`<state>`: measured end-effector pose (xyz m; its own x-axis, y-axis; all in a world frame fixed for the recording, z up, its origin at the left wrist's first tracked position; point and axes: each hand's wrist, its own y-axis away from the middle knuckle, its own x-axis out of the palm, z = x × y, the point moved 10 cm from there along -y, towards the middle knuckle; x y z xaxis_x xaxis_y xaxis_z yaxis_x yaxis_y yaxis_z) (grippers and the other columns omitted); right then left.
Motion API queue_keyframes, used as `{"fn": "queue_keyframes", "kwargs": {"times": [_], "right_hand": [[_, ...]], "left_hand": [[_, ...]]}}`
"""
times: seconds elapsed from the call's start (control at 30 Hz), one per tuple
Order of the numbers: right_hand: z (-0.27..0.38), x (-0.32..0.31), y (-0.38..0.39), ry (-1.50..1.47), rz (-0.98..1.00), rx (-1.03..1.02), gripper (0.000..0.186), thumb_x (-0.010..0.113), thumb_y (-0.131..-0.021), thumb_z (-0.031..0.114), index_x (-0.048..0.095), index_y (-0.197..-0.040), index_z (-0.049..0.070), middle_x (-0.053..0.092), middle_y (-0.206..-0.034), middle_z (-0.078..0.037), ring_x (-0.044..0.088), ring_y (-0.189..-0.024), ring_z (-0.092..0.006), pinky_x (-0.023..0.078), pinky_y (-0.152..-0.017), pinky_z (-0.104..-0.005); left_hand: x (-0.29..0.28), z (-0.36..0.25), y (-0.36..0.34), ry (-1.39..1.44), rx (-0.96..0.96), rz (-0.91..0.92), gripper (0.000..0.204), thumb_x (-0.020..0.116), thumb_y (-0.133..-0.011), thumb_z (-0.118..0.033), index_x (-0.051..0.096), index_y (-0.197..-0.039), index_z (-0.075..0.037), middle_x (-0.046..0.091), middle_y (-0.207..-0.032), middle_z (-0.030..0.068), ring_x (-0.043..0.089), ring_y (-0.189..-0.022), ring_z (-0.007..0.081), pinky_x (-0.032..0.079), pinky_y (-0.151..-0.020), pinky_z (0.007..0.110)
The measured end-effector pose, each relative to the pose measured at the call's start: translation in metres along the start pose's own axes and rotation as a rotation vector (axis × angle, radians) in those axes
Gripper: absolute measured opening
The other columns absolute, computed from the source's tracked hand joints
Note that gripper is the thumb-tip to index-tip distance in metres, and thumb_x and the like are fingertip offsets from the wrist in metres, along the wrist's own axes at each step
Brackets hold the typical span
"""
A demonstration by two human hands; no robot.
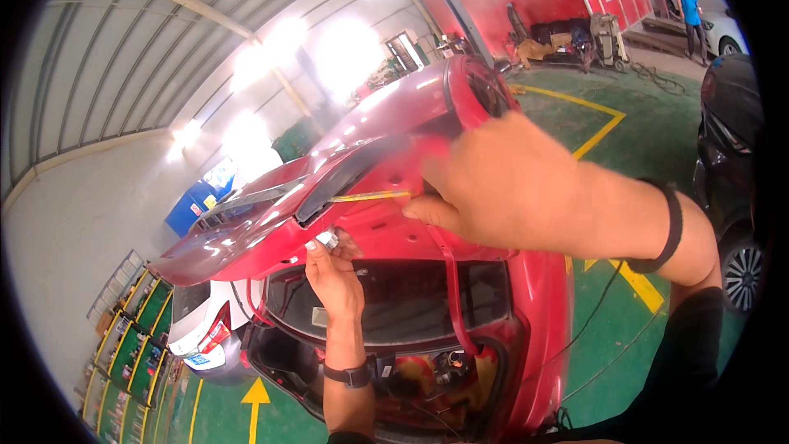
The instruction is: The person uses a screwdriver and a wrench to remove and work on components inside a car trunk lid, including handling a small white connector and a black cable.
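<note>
A red car's raised trunk lid (238,251) stretches across the view above the open trunk (536,329). My left hand (333,279) grips a small silver metal part (327,238) at the lid's underside, below a dark slot (325,185). My right hand (485,185), blurred, is curled against the lid to the right of that slot. A thin yellow strip (366,196) runs from its thumb to the slot; whether it is held is unclear, and what the fingers close on is smeared.
A black car (727,140) stands close at the right. A white car (189,321), yellow shelving (123,345) and a blue barrel (185,214) are at the left. A person in blue (690,12) is at the far back right. A dark cable (592,312) hangs at my right.
</note>
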<state>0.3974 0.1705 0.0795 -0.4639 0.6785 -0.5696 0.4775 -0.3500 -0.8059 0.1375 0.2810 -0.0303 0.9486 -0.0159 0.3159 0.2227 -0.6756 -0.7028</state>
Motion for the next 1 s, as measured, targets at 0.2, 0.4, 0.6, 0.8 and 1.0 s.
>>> {"fn": "queue_keyframes", "kwargs": {"times": [0.2,0.4,0.6,0.8,1.0], "right_hand": [[0.018,-0.017,-0.012,0.197,0.098,-0.107,0.035,0.065,-0.091,0.04,0.062,-0.081,0.006,0.06,-0.06,-0.011,0.064,-0.057,-0.0309,0.048,-0.053,-0.0411],[0.061,-0.033,-0.02,0.208,0.266,-0.214,0.006,0.072,-0.076,0.016,0.072,-0.076,0.01,0.07,-0.081,-0.009,0.071,-0.084,-0.0255,0.054,-0.069,-0.0329],[0.045,-0.012,-0.009,0.166,0.099,-0.132,0.019,0.064,-0.09,0.026,0.066,-0.089,0.007,0.065,-0.078,-0.008,0.067,-0.068,-0.0266,0.049,-0.056,-0.0379],[0.035,0.007,0.0,0.129,0.147,0.016,0.026,0.061,-0.094,0.033,0.064,-0.09,0.006,0.064,-0.066,-0.01,0.066,-0.061,-0.0307,0.051,-0.055,-0.0406],[0.031,0.011,0.008,0.122,0.111,0.14,0.031,0.064,-0.091,0.036,0.06,-0.084,0.006,0.063,-0.065,-0.011,0.066,-0.06,-0.0306,0.051,-0.051,-0.0421]], "left_hand": [[0.002,-0.003,0.001,0.008,-0.019,0.045,0.042,0.051,-0.103,-0.041,0.06,-0.109,0.0,0.066,-0.096,0.0106,0.062,-0.081,0.0184,0.051,-0.069,0.032],[-0.001,0.002,0.001,0.075,-0.048,0.001,0.039,0.051,-0.104,-0.038,0.061,-0.109,-0.001,0.067,-0.097,0.0106,0.063,-0.083,0.019,0.052,-0.071,0.033],[0.003,0.0,-0.003,0.09,-0.028,0.055,0.037,0.051,-0.104,-0.037,0.061,-0.109,-0.001,0.067,-0.096,0.0092,0.062,-0.082,0.018,0.051,-0.071,0.032],[0.005,-0.004,0.001,0.103,-0.003,0.031,0.038,0.052,-0.103,-0.038,0.061,-0.108,-0.001,0.067,-0.096,0.0087,0.062,-0.082,0.0175,0.051,-0.071,0.032],[0.003,0.002,0.002,0.09,-0.018,0.029,0.039,0.053,-0.103,-0.039,0.061,-0.107,-0.001,0.067,-0.097,0.0091,0.062,-0.083,0.0177,0.052,-0.071,0.032]]}}
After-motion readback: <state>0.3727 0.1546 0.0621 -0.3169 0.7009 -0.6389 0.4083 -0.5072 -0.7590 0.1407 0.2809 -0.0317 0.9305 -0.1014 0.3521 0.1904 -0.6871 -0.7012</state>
